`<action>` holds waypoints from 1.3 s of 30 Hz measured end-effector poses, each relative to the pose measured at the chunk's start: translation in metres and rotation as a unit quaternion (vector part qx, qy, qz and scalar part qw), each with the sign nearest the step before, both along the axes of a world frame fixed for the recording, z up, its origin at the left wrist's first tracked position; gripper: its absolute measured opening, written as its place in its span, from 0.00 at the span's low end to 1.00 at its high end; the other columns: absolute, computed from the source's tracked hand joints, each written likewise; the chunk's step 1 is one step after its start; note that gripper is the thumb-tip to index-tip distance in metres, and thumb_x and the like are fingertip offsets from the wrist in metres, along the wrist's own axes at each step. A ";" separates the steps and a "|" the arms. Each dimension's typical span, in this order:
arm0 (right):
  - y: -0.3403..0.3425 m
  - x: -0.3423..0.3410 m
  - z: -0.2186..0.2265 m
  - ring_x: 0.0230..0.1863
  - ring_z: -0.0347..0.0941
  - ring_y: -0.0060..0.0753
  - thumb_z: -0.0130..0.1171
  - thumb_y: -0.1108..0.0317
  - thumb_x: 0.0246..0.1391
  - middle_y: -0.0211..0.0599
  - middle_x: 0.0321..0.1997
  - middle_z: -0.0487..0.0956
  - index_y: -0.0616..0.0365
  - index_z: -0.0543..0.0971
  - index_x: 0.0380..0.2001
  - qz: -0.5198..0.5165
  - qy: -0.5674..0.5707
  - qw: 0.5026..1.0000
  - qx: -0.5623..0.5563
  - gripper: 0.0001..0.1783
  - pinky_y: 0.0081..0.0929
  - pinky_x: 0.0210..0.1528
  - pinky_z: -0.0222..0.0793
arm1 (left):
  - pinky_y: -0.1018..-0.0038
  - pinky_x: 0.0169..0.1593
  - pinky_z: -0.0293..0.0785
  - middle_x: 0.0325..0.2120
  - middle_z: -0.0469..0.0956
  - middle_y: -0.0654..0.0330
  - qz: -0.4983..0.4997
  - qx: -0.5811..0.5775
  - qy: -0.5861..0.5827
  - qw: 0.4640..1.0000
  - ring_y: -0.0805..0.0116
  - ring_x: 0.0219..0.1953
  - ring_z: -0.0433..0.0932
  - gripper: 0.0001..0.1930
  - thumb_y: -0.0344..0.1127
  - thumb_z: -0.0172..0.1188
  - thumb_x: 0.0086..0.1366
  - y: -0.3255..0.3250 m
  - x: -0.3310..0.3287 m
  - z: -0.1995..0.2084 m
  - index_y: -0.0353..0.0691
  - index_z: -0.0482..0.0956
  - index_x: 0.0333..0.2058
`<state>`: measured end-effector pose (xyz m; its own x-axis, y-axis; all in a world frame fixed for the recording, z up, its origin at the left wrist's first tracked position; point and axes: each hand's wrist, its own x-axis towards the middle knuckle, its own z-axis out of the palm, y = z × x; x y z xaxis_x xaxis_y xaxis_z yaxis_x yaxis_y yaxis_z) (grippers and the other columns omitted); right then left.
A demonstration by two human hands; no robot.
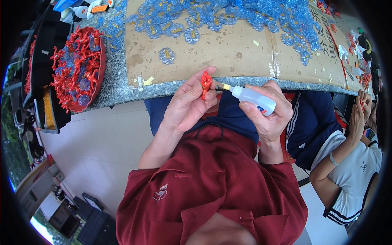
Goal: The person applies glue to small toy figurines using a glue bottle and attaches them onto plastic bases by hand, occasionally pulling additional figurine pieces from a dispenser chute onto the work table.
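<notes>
Just off the near edge of the table (118, 92), the left hand (185, 104) pinches a small red plastic piece (206, 83) between thumb and fingers. The right hand (269, 110) has its fingers wrapped around a little white glue bottle (254, 99), whose yellow tip almost touches the red piece. Brown cardboard (228, 53) covers most of the speckled grey table. Many blue clear plastic flowers (245, 14) lie along the far edge. A red bowl (77, 67) full of red pieces sits near the left corner. Below is a pale floor (98, 143). Another person (351, 163) sits at the right side.
</notes>
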<state>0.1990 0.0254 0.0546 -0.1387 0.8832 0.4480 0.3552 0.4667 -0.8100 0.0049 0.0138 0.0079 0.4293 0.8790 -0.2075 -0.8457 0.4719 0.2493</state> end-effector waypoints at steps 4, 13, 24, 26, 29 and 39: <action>0.000 -0.001 0.000 0.19 0.66 0.25 0.73 0.70 0.30 0.35 0.21 0.78 0.64 0.80 0.30 0.004 -0.008 1.000 -0.008 0.19 0.20 0.22 0.60 | 0.78 0.36 0.63 0.37 0.70 0.58 -0.004 0.010 0.001 1.000 0.74 0.31 0.66 0.23 0.35 0.50 0.65 0.000 0.000 0.001 0.35 0.61 0.57; 0.010 -0.003 -0.009 0.28 0.71 0.24 0.69 0.75 0.35 0.36 0.31 0.77 0.65 0.78 0.36 -0.084 0.133 0.983 -0.097 0.20 0.20 0.33 0.66 | 0.78 0.36 0.63 0.38 0.71 0.58 -0.013 -0.022 -0.042 0.999 0.73 0.32 0.67 0.21 0.35 0.50 0.65 -0.002 -0.004 0.001 0.37 0.63 0.55; 0.054 -0.034 -0.031 0.35 0.73 0.31 0.65 0.70 0.42 0.38 0.32 0.78 0.59 0.78 0.38 -0.069 -0.027 0.993 -0.089 0.16 0.25 0.39 0.68 | 0.77 0.36 0.65 0.37 0.71 0.58 0.024 -0.023 0.035 0.999 0.72 0.32 0.69 0.14 0.33 0.50 0.65 -0.013 -0.015 0.000 0.39 0.68 0.49; 0.055 -0.027 -0.031 0.36 0.74 0.32 0.64 0.70 0.43 0.38 0.33 0.78 0.60 0.78 0.38 -0.047 -0.007 0.995 -0.091 0.15 0.25 0.39 0.69 | 0.77 0.36 0.65 0.37 0.71 0.58 0.029 -0.023 0.036 0.999 0.72 0.32 0.68 0.14 0.33 0.50 0.65 -0.016 -0.019 0.001 0.38 0.68 0.49; 0.069 -0.008 -0.029 0.35 0.74 0.34 0.63 0.70 0.44 0.40 0.34 0.78 0.59 0.77 0.39 -0.141 -0.028 0.987 -0.077 0.16 0.28 0.39 0.69 | 0.77 0.35 0.65 0.37 0.72 0.58 0.032 -0.022 0.029 0.999 0.71 0.32 0.68 0.13 0.33 0.50 0.65 -0.016 -0.021 0.000 0.38 0.69 0.47; 0.107 0.018 -0.021 0.35 0.72 0.37 0.64 0.76 0.39 0.40 0.37 0.74 0.60 0.79 0.32 -0.153 -0.165 0.971 0.083 0.11 0.28 0.37 0.69 | 0.77 0.33 0.63 0.37 0.71 0.56 -0.008 -0.008 0.048 0.999 0.71 0.31 0.69 0.13 0.33 0.51 0.65 -0.008 -0.003 0.002 0.38 0.69 0.48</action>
